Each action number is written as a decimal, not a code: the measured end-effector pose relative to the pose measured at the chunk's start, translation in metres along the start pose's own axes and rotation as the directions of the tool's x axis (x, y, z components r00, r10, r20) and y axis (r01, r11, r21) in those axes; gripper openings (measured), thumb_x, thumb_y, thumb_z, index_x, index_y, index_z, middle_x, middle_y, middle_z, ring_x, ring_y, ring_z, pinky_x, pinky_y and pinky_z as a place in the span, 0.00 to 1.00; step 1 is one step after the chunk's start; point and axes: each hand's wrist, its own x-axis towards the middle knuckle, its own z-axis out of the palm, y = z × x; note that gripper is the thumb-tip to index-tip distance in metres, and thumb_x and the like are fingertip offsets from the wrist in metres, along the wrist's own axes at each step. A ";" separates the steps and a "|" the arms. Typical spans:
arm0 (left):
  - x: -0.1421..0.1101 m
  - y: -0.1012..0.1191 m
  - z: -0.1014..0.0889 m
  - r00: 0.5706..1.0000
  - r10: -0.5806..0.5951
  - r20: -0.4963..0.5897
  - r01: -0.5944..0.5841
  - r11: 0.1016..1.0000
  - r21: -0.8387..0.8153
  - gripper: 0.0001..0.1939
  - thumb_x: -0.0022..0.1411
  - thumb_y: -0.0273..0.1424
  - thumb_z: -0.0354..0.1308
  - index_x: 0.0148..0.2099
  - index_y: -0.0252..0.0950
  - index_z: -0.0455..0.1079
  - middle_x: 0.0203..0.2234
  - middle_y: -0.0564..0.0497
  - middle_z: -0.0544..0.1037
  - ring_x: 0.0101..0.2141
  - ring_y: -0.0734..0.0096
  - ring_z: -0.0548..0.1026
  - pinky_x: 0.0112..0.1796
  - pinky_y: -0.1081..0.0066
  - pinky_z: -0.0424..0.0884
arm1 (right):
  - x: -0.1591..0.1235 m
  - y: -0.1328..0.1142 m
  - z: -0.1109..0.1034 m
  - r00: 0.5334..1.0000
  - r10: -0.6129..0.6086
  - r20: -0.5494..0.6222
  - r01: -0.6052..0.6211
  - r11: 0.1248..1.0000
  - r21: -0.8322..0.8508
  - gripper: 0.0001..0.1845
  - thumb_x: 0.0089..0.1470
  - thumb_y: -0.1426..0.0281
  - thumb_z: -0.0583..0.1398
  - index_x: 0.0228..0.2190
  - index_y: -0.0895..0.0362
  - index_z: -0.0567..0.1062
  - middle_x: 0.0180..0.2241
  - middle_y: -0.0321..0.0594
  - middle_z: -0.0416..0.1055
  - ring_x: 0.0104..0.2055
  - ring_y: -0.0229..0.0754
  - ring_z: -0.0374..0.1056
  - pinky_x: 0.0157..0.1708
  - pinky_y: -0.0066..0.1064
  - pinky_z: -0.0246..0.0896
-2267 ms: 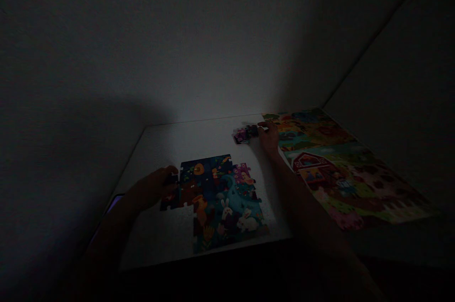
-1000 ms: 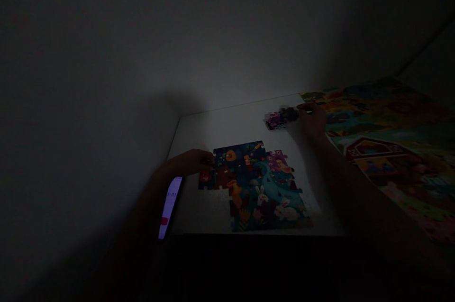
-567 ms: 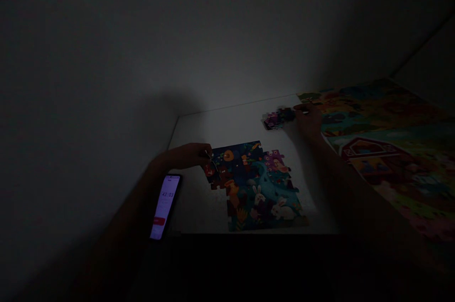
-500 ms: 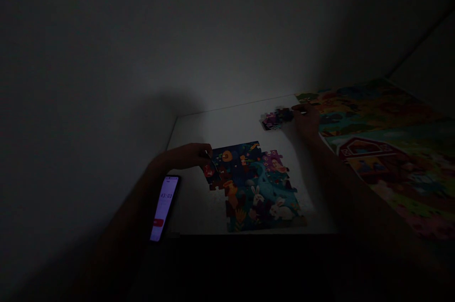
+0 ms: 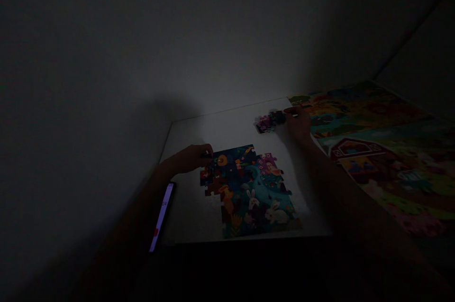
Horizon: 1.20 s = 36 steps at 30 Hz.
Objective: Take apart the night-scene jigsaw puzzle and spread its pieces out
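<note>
In dim light, a partly joined jigsaw puzzle (image 5: 252, 188) with rabbits and a blue creature lies on a white board (image 5: 188, 216). My left hand (image 5: 190, 157) is at its upper left corner, fingers pinched on what looks like a dark puzzle piece at the edge. A reddish-brown piece (image 5: 206, 176) lies just below these fingers. Farther back, a small pile of loose pieces (image 5: 265, 123) shows pink and purple. My right hand (image 5: 299, 125) is beside that pile, with thumb and finger closed on a dark puzzle piece (image 5: 279, 117); its exact outline is hard to see.
A lit phone (image 5: 162, 216) lies along the board's left edge. To the right are two colourful pictures, one with a red barn (image 5: 359, 150) and one with an orange and green scene (image 5: 341, 103). A pale wall (image 5: 227, 46) rises behind the board.
The piece tilted up under my left hand now looks flat against the puzzle's left side. My right hand stays by the pile. The whole view has shifted slightly.
</note>
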 end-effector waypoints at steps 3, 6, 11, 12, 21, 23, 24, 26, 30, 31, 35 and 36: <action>0.015 0.014 -0.007 0.992 0.095 -0.088 -0.095 0.995 0.009 0.12 0.62 0.39 0.51 0.41 0.38 0.70 0.34 0.50 0.78 0.34 0.66 0.75 0.37 0.68 0.67 | -0.001 -0.002 0.000 1.000 0.023 0.001 -0.023 1.000 -0.013 0.05 0.45 0.70 0.58 0.27 0.53 0.73 0.29 0.39 0.73 0.37 0.47 0.68 0.45 0.42 0.62; 0.045 0.036 -0.012 0.959 0.209 -0.189 -0.219 0.975 -0.030 0.13 0.64 0.39 0.51 0.42 0.37 0.71 0.36 0.48 0.79 0.36 0.66 0.76 0.39 0.67 0.69 | -0.002 -0.005 0.000 0.999 0.038 -0.003 -0.038 0.999 -0.011 0.05 0.46 0.70 0.57 0.27 0.53 0.74 0.30 0.41 0.74 0.38 0.49 0.69 0.46 0.42 0.61; 0.113 0.081 -0.009 0.927 0.188 -0.323 -0.266 0.940 -0.215 0.14 0.66 0.34 0.51 0.48 0.34 0.72 0.41 0.44 0.80 0.36 0.68 0.77 0.34 0.71 0.71 | -0.003 -0.008 0.000 0.999 0.027 -0.021 -0.027 1.000 0.012 0.08 0.44 0.68 0.56 0.28 0.54 0.74 0.31 0.41 0.74 0.38 0.49 0.70 0.45 0.43 0.63; 0.126 0.088 -0.007 0.928 0.165 -0.334 -0.250 0.940 -0.231 0.15 0.66 0.33 0.50 0.49 0.33 0.72 0.42 0.44 0.80 0.36 0.69 0.77 0.33 0.72 0.71 | -0.003 -0.008 0.000 0.999 0.030 -0.018 -0.029 0.999 0.016 0.08 0.44 0.67 0.55 0.28 0.54 0.74 0.31 0.41 0.74 0.37 0.49 0.70 0.45 0.43 0.64; 0.199 0.112 0.014 0.917 0.122 -0.380 -0.174 0.979 -0.104 0.13 0.65 0.29 0.54 0.46 0.32 0.77 0.40 0.45 0.80 0.41 0.64 0.77 0.44 0.67 0.71 | -0.003 -0.011 0.000 0.999 0.043 -0.021 -0.043 0.999 -0.020 0.11 0.45 0.68 0.55 0.29 0.55 0.76 0.33 0.44 0.76 0.39 0.49 0.70 0.46 0.41 0.64; 0.204 0.110 0.020 0.900 0.116 -0.420 -0.150 0.988 -0.048 0.14 0.65 0.31 0.56 0.49 0.32 0.76 0.43 0.43 0.78 0.45 0.60 0.76 0.49 0.64 0.69 | -0.004 -0.013 0.000 0.998 0.052 -0.020 -0.052 0.998 -0.022 0.11 0.46 0.69 0.54 0.30 0.55 0.76 0.34 0.44 0.76 0.38 0.48 0.70 0.45 0.40 0.64; 0.206 0.108 0.023 0.889 0.110 -0.445 -0.133 0.991 -0.021 0.15 0.65 0.33 0.56 0.51 0.33 0.75 0.45 0.41 0.76 0.48 0.58 0.74 0.51 0.63 0.68 | -0.005 -0.013 0.000 0.999 0.049 -0.020 -0.050 0.999 -0.019 0.11 0.46 0.69 0.54 0.30 0.55 0.76 0.34 0.44 0.77 0.38 0.48 0.70 0.45 0.40 0.64; 0.206 0.105 0.030 0.865 0.101 -0.492 -0.101 0.995 0.027 0.19 0.66 0.36 0.56 0.56 0.34 0.72 0.49 0.39 0.72 0.54 0.53 0.70 0.55 0.60 0.65 | -0.006 -0.014 0.001 0.999 0.035 -0.015 -0.035 0.999 -0.012 0.11 0.46 0.69 0.54 0.29 0.55 0.76 0.34 0.44 0.77 0.38 0.48 0.70 0.45 0.40 0.64; 0.201 0.102 0.043 0.854 0.164 -0.495 -0.111 0.985 0.135 0.28 0.68 0.46 0.53 0.65 0.39 0.62 0.58 0.38 0.66 0.59 0.49 0.64 0.57 0.56 0.62 | -0.006 -0.013 0.001 1.000 0.017 -0.013 -0.017 1.000 -0.012 0.10 0.46 0.69 0.54 0.29 0.54 0.76 0.33 0.44 0.77 0.39 0.49 0.70 0.45 0.40 0.64; 0.200 0.102 0.044 0.860 0.193 -0.472 -0.127 0.978 0.168 0.32 0.65 0.48 0.56 0.66 0.41 0.60 0.60 0.39 0.65 0.60 0.48 0.64 0.57 0.55 0.62 | -0.006 -0.012 0.001 1.000 0.014 -0.012 -0.014 1.000 -0.013 0.11 0.46 0.68 0.54 0.29 0.54 0.76 0.33 0.44 0.77 0.39 0.48 0.70 0.45 0.40 0.64; 0.198 0.103 0.045 0.884 0.263 -0.387 -0.159 0.947 0.281 0.36 0.62 0.50 0.59 0.67 0.42 0.58 0.58 0.40 0.68 0.57 0.47 0.66 0.55 0.54 0.62 | -0.005 -0.010 0.002 1.000 0.027 -0.006 -0.027 0.999 -0.040 0.11 0.46 0.68 0.55 0.30 0.55 0.76 0.34 0.44 0.77 0.38 0.48 0.70 0.44 0.40 0.65; 0.198 0.103 0.044 0.885 0.270 -0.380 -0.157 0.940 0.303 0.34 0.64 0.48 0.57 0.67 0.41 0.58 0.57 0.39 0.69 0.57 0.47 0.67 0.55 0.54 0.62 | -0.004 -0.010 0.002 1.000 0.027 -0.002 -0.027 0.998 -0.055 0.11 0.46 0.68 0.55 0.30 0.55 0.77 0.34 0.44 0.77 0.38 0.48 0.70 0.44 0.40 0.65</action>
